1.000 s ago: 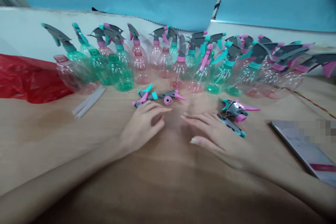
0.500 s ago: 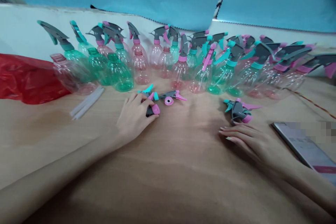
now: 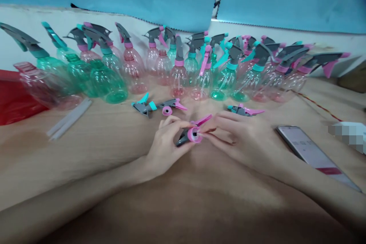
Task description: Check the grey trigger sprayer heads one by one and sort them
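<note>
Grip: L hand point(image 3: 166, 141) closed on spray head point(image 3: 190, 136), over table point(image 3: 200, 187), in front of btls point(image 3: 178, 82). R hand point(image 3: 243, 137), apart a moment ago, now at head's pink collar point(image 3: 195, 140), so work's two-handed; whether R pinches anything, can't tell.

I find open counter point(image 3: 183, 213) nearer than the hands point(image 3: 168, 143); far across, packed bottles point(image 3: 178, 80) bar the way, loose spray heads point(image 3: 140, 108) lie before them, and a phone point(image 3: 307, 146) obstructs the right.
</note>
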`<state>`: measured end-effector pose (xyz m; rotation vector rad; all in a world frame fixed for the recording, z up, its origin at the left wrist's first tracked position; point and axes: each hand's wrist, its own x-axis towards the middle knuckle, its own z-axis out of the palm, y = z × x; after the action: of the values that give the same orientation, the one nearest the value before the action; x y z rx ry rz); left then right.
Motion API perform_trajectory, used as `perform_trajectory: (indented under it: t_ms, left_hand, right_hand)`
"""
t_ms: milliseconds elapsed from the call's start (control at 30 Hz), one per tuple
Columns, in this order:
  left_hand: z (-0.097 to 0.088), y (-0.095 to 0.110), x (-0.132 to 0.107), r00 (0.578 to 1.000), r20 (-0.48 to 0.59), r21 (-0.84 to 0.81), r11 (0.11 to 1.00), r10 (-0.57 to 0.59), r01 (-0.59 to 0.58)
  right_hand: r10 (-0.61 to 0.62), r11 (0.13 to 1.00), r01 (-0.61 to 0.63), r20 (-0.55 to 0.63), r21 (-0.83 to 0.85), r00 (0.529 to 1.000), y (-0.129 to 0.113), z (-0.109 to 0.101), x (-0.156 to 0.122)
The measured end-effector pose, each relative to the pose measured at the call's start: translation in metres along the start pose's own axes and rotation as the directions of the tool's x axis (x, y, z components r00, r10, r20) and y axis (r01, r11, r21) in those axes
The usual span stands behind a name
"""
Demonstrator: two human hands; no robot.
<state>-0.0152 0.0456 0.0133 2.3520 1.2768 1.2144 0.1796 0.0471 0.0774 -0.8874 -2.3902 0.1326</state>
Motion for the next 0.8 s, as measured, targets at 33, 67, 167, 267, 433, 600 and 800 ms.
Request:
perform_trajectory:
  t_ms: [33, 67, 167, 267, 433, 600, 800]
  left_hand:
    - [0.004, 0.0, 0.001, 1.0, 0.001, -0.027, 1.0, -0.013, 0.013]
    - [0.006, 0.0, 0.002, 1.0, 0.007, -0.047, 0.999, -0.019, 0.02]
    - [0.01, -0.001, 0.003, 0.999, 0.043, -0.088, 0.996, -0.017, 0.021]
    - [0.01, -0.002, 0.004, 0.997, 0.061, -0.107, 0.992, -0.054, 0.061]
    - [0.011, -0.005, 0.005, 0.993, 0.067, -0.156, 0.982, -0.096, 0.105]
    - [0.011, -0.007, 0.004, 0.994, 0.062, -0.215, 0.971, -0.092, 0.103]
    - [0.009, -0.006, 0.005, 0.985, 0.116, -0.248, 0.957, -0.126, 0.152]
  right_hand:
    - [0.017, 1.0, -0.017, 0.021, 0.007, 1.0, 0.0, 0.001, 0.002]
    - [0.034, 0.999, -0.035, 0.029, 0.022, 0.999, 0.001, 0.002, 0.002]
    - [0.05, 0.998, -0.051, 0.023, 0.048, 0.999, 0.008, 0.005, 0.0]
    - [-0.011, 1.0, 0.011, 0.02, -0.01, 1.0, 0.012, 0.008, -0.004]
    - [-0.006, 1.0, 0.006, 0.019, 0.003, 1.0, 0.011, 0.012, -0.007]
    - [0.056, 0.997, -0.057, 0.024, 0.043, 0.998, 0.009, 0.013, -0.006]
    - [0.078, 0.985, -0.082, 0.031, 0.149, 0.996, 0.016, 0.02, -0.007]
